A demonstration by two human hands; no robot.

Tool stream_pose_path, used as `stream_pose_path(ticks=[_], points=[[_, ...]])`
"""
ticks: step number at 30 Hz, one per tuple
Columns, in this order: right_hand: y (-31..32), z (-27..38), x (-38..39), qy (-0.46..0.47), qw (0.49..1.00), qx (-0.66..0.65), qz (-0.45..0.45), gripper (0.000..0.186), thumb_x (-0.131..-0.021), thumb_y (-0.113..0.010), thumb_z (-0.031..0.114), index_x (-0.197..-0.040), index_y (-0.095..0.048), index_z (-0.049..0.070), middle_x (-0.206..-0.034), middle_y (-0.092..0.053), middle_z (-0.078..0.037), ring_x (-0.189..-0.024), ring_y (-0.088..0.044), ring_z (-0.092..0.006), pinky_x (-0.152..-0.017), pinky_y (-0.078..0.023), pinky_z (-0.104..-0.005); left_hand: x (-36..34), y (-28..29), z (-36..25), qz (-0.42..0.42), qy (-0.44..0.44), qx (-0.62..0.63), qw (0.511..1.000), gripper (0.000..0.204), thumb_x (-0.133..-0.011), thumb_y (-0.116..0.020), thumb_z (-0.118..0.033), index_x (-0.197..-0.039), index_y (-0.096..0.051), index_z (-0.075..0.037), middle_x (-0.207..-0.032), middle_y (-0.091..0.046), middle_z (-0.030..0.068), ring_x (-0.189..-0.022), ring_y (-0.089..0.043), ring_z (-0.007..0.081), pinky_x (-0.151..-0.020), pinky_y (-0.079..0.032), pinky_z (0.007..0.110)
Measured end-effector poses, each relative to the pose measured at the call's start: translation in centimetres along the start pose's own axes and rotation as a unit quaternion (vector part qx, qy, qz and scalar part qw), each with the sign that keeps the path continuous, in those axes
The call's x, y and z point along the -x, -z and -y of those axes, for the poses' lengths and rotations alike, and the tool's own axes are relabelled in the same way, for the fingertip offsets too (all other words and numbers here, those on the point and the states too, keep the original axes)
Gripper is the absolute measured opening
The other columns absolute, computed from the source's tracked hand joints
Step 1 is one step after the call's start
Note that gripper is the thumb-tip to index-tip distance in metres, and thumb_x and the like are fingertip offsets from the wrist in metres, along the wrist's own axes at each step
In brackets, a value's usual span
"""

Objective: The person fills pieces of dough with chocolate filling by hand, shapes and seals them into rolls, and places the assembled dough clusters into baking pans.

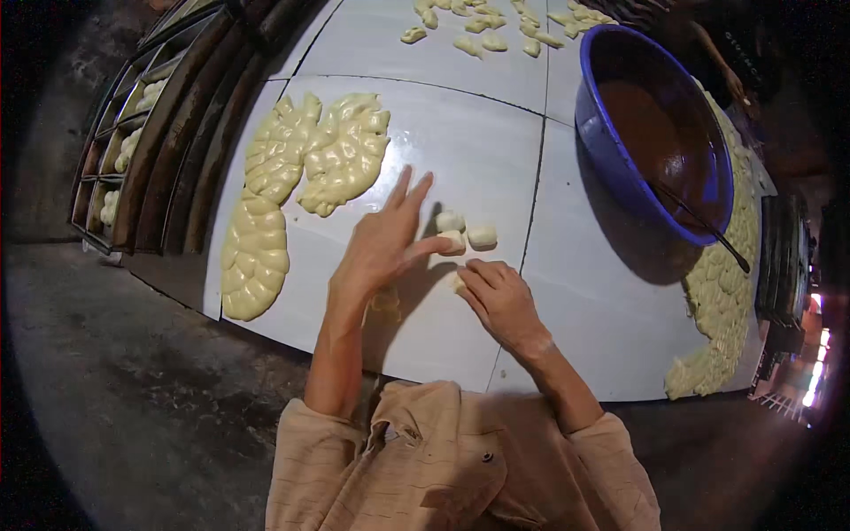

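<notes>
My left hand (pixel 382 239) is open on the white tiled tabletop (pixel 443 133), fingers spread, its thumb touching one of three pale dough pieces (pixel 482 236) grouped near the middle. My right hand (pixel 496 305) is closed on another small dough piece (pixel 459 283) just below that group, mostly hidden under its fingers. Glossy, flattened yellowish dough sheets (pixel 345 150) lie left of and beyond my left hand, one reaching down the table's left edge. A faint yellowish patch shows beside my left wrist.
A large blue basin (pixel 588 80) of brown liquid holds a dark stick at the right, beside more spread dough (pixel 708 310). Small dough pieces (pixel 493 42) lie at the far side. Stacked wooden trays (pixel 150 177) stand left. A co-worker's arm (pixel 722 66) shows at upper right.
</notes>
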State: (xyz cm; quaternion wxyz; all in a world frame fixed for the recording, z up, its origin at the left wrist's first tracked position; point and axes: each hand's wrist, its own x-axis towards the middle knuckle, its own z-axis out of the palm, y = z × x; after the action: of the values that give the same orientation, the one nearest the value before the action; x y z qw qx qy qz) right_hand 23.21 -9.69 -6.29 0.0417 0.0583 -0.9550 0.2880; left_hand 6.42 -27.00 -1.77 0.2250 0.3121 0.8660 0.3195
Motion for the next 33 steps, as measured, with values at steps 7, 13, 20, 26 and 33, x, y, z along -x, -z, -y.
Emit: stream_pose_path(ticks=[7, 13, 20, 26, 33], points=[[-0.1, 0.3, 0.5, -0.300, 0.770, -0.551, -0.115, 0.029, -0.101, -0.056, 0.019, -0.123, -0.064, 0.002, -0.089, -0.061, -0.002, -0.076, -0.058, -0.0103, -0.066, -0.050, -0.0274, 10.3, 1.7, 2.7, -0.069, 0.094, 0.014, 0.993, 0.072, -0.074, -0.086, -0.031, -0.135, -0.059, -0.006, -0.123, -0.064, 0.0150, -0.094, -0.066, 0.0265, -0.081, -0.054, 0.036], [0.0, 1.9, -0.5, -0.301, 0.771, -0.561, -0.022, 0.048, -0.106, -0.041, 0.045, -0.109, -0.064, 0.003, -0.090, -0.061, -0.003, -0.077, -0.057, -0.0121, -0.070, -0.049, -0.0299, 13.2, -3.2, 3.4, -0.144, 0.077, -0.017, 0.986, 0.044, -0.077, -0.082, -0.027, -0.117, -0.070, -0.010, -0.107, -0.065, 0.0078, -0.080, -0.067, 0.0228, -0.071, -0.055, 0.033], [-0.5, 6.0, -2.4, -0.326, 0.767, -0.545, 0.095, 0.043, -0.080, -0.081, 0.009, -0.115, -0.056, 0.008, -0.095, -0.055, 0.001, -0.079, -0.051, -0.0064, -0.072, -0.047, -0.0222, 13.2, -5.4, 4.1, -0.285, 0.018, 0.100, 0.953, 0.019, -0.084, -0.074, -0.008, -0.103, -0.073, -0.004, -0.093, -0.068, 0.0085, -0.078, -0.067, 0.0201, -0.071, -0.055, 0.030], [-1.3, 6.8, -3.5, -0.209, 0.828, -0.500, 0.144, 0.064, -0.077, -0.085, 0.015, -0.133, -0.056, 0.007, -0.100, -0.055, 0.000, -0.085, -0.052, -0.0093, -0.072, -0.047, -0.0232, 13.7, -6.7, 2.9, -0.210, 0.163, 0.440, 0.858, 0.020, -0.089, -0.072, -0.006, -0.107, -0.070, 0.003, -0.088, -0.071, 0.0043, -0.075, -0.063, 0.0084, -0.065, -0.050, 0.024], [-1.9, 6.0, -2.7, -0.169, 0.831, -0.504, 0.162, 0.049, -0.086, -0.078, 0.026, -0.124, -0.060, 0.001, -0.112, -0.060, -0.008, -0.098, -0.062, -0.0165, -0.081, -0.055, -0.0290, 13.9, -5.4, 1.8, -0.187, 0.185, 0.529, 0.807, 0.020, -0.089, -0.075, -0.008, -0.107, -0.070, 0.000, -0.089, -0.072, 0.0041, -0.075, -0.065, 0.0075, -0.063, -0.052, 0.021]])
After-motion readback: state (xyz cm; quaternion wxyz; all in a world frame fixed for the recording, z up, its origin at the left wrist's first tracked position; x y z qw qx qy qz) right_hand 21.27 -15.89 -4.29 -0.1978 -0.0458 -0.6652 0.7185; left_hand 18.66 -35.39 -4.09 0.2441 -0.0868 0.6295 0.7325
